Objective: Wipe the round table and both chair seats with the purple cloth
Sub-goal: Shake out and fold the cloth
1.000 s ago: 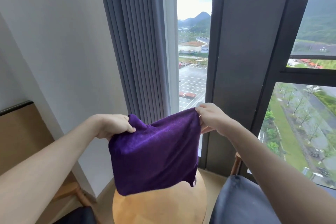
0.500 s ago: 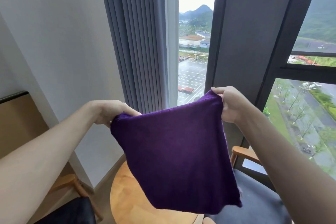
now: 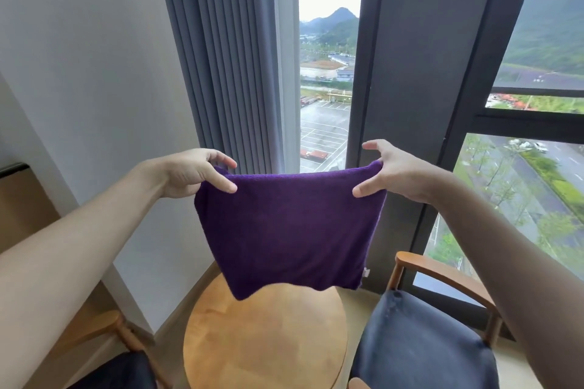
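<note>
at the far left a chair with a dark seat [image 3: 120, 371] and a wooden arm sits low by the wall. the left hand [image 3: 189, 172] pinches the top left corner of the purple cloth [image 3: 290, 227] between thumb and fingers [image 3: 226, 161]. the cloth hangs spread out in the air – held up above the round wooden bench [image 3: 265, 341], not touching it. behind it stand grey curtains [image 3: 227, 57] and the window. the right hand [image 3: 393, 172] pinches the top right corner – its other fingers splayed loosely. lowest right, a second chair with a dark blue seat [image 3: 420, 347] stands just beside the bench.
</note>
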The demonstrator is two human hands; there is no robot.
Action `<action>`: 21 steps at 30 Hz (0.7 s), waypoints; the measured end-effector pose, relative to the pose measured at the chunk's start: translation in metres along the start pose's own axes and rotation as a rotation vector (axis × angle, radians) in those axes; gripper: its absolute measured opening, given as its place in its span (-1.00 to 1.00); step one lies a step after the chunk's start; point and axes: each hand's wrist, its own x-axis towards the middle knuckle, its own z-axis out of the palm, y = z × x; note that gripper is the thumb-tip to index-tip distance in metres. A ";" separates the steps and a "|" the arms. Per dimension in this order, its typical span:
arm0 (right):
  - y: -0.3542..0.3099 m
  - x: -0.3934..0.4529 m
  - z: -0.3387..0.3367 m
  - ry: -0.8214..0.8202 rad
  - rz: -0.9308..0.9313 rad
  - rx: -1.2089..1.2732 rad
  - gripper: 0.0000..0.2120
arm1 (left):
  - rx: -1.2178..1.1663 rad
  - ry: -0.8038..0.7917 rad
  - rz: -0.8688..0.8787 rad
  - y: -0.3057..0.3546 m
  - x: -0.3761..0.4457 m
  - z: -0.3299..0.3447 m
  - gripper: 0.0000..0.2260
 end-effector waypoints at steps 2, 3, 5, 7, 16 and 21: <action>-0.005 -0.001 -0.005 -0.024 -0.061 -0.193 -0.18 | 0.175 0.000 0.002 0.009 -0.002 -0.001 -0.47; -0.008 -0.001 -0.007 -0.020 -0.087 -0.270 -0.31 | 0.306 0.003 -0.002 0.012 -0.002 -0.001 -0.49; -0.014 0.001 -0.010 0.001 -0.136 -0.351 -0.52 | 0.582 0.033 -0.006 0.018 0.000 0.003 -0.58; -0.016 0.003 -0.012 0.040 -0.188 -0.385 -0.65 | 0.787 0.081 0.004 0.024 0.002 0.008 -0.71; 0.000 0.012 -0.014 0.267 -0.227 -0.347 -0.85 | 0.711 0.129 0.135 0.020 0.017 0.007 -0.78; 0.005 0.014 -0.023 0.306 -0.247 -0.241 -0.83 | 0.256 0.135 0.195 0.014 0.015 0.004 -0.76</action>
